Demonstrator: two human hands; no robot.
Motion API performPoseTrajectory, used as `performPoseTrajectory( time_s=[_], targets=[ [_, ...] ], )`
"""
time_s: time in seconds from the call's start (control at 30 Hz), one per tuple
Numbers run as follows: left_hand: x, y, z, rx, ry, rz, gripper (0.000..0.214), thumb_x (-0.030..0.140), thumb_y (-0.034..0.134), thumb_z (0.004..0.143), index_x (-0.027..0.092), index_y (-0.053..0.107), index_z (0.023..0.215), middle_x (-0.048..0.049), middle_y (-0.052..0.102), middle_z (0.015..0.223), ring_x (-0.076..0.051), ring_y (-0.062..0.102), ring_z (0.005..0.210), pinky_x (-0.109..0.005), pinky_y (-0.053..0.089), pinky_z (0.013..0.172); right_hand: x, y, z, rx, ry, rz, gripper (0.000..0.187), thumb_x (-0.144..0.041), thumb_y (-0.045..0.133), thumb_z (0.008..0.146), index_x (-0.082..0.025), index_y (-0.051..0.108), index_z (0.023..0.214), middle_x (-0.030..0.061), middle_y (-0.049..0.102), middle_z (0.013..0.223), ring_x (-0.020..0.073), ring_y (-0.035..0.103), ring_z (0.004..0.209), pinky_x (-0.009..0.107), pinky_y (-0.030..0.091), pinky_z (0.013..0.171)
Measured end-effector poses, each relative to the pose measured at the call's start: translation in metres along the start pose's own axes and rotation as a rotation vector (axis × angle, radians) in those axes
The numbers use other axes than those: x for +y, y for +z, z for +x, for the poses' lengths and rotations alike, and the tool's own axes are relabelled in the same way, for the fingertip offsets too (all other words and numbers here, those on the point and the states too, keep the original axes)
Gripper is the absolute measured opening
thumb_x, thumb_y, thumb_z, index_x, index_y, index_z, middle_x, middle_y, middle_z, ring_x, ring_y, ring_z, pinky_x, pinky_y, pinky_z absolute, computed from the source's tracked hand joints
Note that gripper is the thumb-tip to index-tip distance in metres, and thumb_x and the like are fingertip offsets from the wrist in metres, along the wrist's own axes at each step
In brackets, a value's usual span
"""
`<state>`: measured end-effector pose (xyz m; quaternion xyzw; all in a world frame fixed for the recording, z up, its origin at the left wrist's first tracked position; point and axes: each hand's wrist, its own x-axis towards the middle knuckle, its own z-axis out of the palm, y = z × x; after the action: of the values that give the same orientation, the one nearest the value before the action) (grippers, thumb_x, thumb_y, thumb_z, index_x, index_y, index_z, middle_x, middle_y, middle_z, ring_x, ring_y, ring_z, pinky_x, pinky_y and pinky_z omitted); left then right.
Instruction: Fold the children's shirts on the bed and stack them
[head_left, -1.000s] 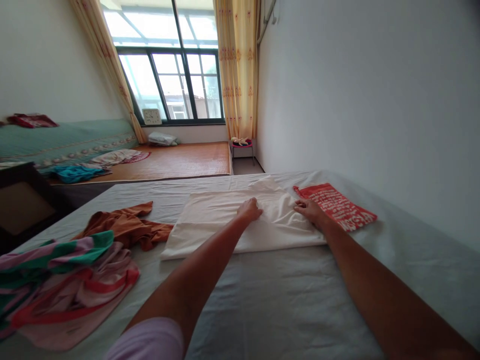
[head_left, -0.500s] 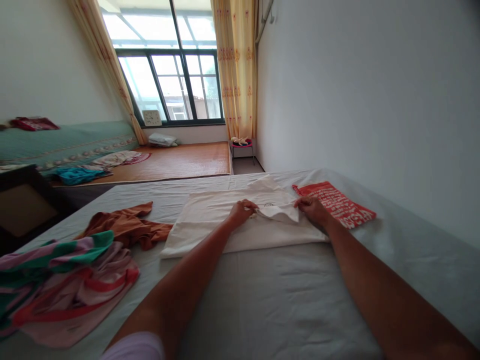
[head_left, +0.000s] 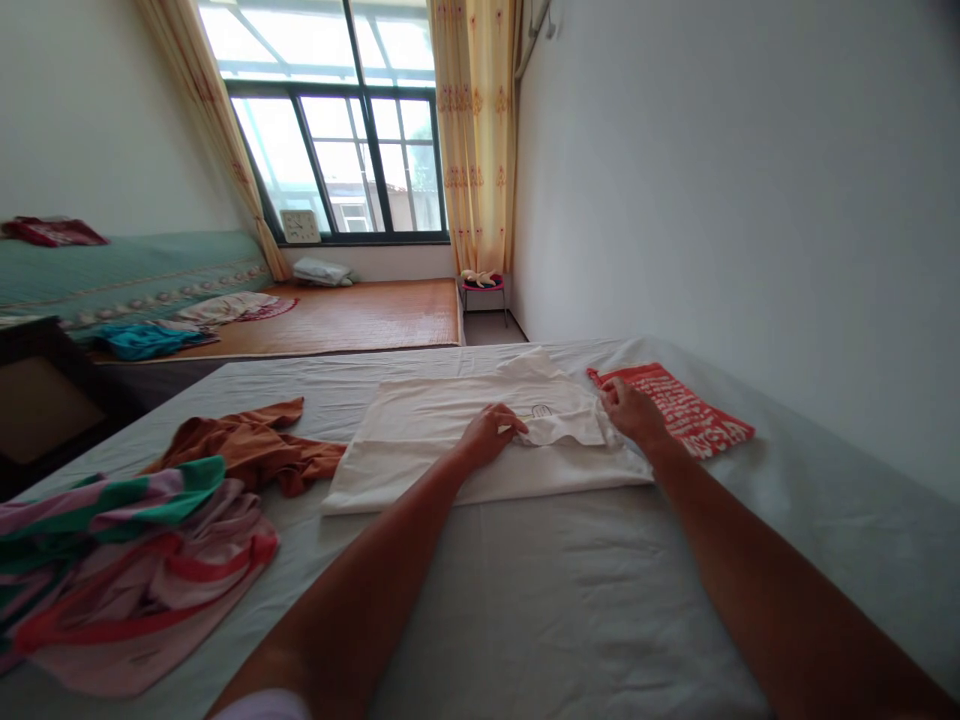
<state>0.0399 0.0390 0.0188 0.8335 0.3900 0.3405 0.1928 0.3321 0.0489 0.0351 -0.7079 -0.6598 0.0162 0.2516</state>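
Observation:
A white garment (head_left: 420, 440) lies spread on the pale grey bed sheet (head_left: 540, 600) ahead of me. One sleeve (head_left: 562, 422) is folded in over its body. My left hand (head_left: 487, 433) rests on the garment at the sleeve's left end, fingers curled on the cloth. My right hand (head_left: 626, 408) presses down at the sleeve's right end, fingers bent on the fabric. A folded red cloth with white lettering (head_left: 679, 405) lies just right of my right hand.
An orange-brown garment (head_left: 255, 450) and a striped pink, green and red cloth (head_left: 127, 560) lie bunched at the left of the bed. A white wall runs along the right. Beyond are a wooden platform (head_left: 352, 315), a window and a small stool (head_left: 484, 288).
Both hands drew the sleeve inward, folded it over the garment and laid it flat. The hands have stayed at its two ends.

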Motion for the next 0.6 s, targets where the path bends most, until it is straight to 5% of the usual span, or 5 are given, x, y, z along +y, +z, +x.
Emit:
performPoseTrajectory(
  time_s=[0.13, 0.4, 0.5, 0.6],
  targets=[
    [0.002, -0.001, 0.0, 0.036, 0.061, 0.004, 0.023, 0.009, 0.059, 0.077, 0.023, 0.075, 0.085, -0.0038, 0.066, 0.094, -0.017, 0.059, 0.093, -0.031, 0.042, 0.094, -0.011, 0.005, -0.009, -0.095, 0.02, -0.071, 0.047, -0.054, 0.044, 0.088, -0.017, 0.057, 0.116, 0.0129, 0.07, 0.093, 0.0263, 0.065, 0.086, 0.034, 0.044, 0.072],
    [0.002, 0.0, -0.003, 0.057, 0.161, 0.032, 0.025, 0.009, 0.057, 0.079, 0.024, 0.074, 0.088, -0.0016, 0.069, 0.094, -0.017, 0.057, 0.096, -0.03, 0.043, 0.093, -0.003, 0.017, -0.008, -0.073, -0.061, 0.145, 0.021, -0.03, 0.056, 0.083, -0.019, 0.065, 0.098, 0.0031, 0.069, 0.081, 0.0163, 0.063, 0.074, 0.026, 0.044, 0.067],
    [0.002, -0.002, -0.004, -0.007, 0.134, 0.128, 0.03, 0.005, 0.055, 0.077, 0.026, 0.075, 0.086, -0.0012, 0.069, 0.092, -0.018, 0.057, 0.096, -0.031, 0.045, 0.092, 0.0, 0.016, -0.006, -0.072, -0.05, 0.139, 0.017, -0.028, 0.057, 0.082, -0.019, 0.066, 0.093, 0.0038, 0.069, 0.081, 0.0172, 0.063, 0.075, 0.027, 0.045, 0.067],
    [0.009, -0.003, -0.002, 0.082, 0.105, 0.204, 0.038, 0.001, 0.048, 0.078, 0.026, 0.074, 0.092, -0.0027, 0.066, 0.105, -0.018, 0.055, 0.102, -0.033, 0.045, 0.094, -0.005, 0.013, -0.005, 0.038, -0.169, 0.041, 0.02, -0.026, 0.054, 0.083, -0.018, 0.067, 0.096, 0.0095, 0.069, 0.096, 0.0225, 0.062, 0.091, 0.033, 0.047, 0.081]
  ],
)
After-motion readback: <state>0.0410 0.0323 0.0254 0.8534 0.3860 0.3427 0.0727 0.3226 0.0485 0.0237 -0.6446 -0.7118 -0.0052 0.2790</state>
